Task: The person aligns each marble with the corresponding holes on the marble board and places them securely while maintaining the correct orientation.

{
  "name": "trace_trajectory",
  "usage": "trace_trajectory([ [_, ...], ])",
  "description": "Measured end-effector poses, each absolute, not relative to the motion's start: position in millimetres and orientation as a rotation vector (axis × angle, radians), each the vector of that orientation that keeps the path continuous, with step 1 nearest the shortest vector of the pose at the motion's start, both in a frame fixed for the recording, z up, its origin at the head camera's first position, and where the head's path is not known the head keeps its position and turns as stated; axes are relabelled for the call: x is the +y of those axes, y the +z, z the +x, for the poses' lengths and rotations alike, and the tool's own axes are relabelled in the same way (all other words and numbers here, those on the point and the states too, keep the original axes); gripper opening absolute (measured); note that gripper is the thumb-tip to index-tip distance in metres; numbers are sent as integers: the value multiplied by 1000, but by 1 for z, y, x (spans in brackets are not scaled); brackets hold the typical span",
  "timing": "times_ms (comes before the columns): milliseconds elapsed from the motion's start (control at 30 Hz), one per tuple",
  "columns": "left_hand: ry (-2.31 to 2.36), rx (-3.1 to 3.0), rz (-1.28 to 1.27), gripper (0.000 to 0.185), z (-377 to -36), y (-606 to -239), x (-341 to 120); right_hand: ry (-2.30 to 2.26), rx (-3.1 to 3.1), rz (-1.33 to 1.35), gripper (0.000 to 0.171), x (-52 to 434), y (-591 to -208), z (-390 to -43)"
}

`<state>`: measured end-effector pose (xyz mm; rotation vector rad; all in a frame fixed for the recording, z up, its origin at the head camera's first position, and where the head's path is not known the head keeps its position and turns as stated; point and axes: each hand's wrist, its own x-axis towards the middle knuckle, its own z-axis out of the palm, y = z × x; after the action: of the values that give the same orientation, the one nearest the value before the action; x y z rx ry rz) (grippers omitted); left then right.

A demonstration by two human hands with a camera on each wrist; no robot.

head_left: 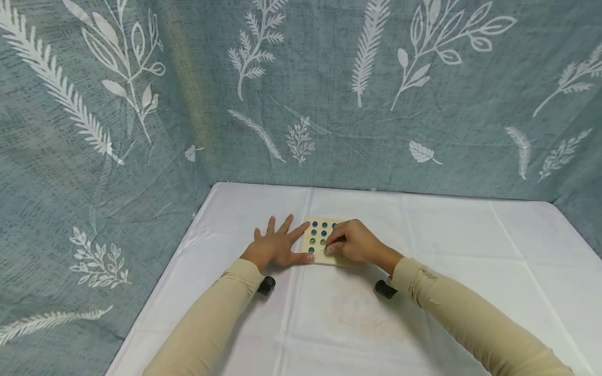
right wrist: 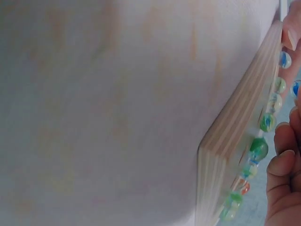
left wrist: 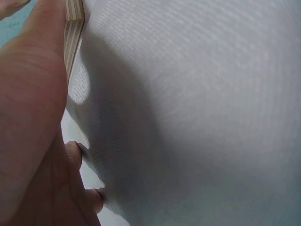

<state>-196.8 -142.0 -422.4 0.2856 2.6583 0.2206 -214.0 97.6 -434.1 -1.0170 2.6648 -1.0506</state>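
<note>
Leafy cloth [head_left: 329, 156] hung behind | table [head_left: 470, 292] covered in white | board [head_left: 331, 260] laid on table, set with rows of marbles [head_left: 312, 241] | board's left side touched by left hand [head_left: 275, 247], fingers spread | one marble [head_left: 326, 249] pinched by right hand [head_left: 358, 242] at board

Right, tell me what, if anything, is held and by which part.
A marble, seemingly pinched by the right hand; exactly where on it is hidden. The left hand, spread out, only touches the board.
</note>
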Motion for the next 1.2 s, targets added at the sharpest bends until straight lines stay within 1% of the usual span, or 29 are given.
trace_trajectory([
  [267, 208, 2650, 306, 93, -195, -421, -141, -1042, 2650, -1075, 7, 91, -438, -215],
  [867, 217, 2656, 298, 94, -198, -421, -141, -748, 2763, -1138, 6, 79, -436, -211],
  [1200, 209, 2646, 291, 93, -197, -421, -142, -686, 2780, -1174, 9, 79, -436, -208],
])
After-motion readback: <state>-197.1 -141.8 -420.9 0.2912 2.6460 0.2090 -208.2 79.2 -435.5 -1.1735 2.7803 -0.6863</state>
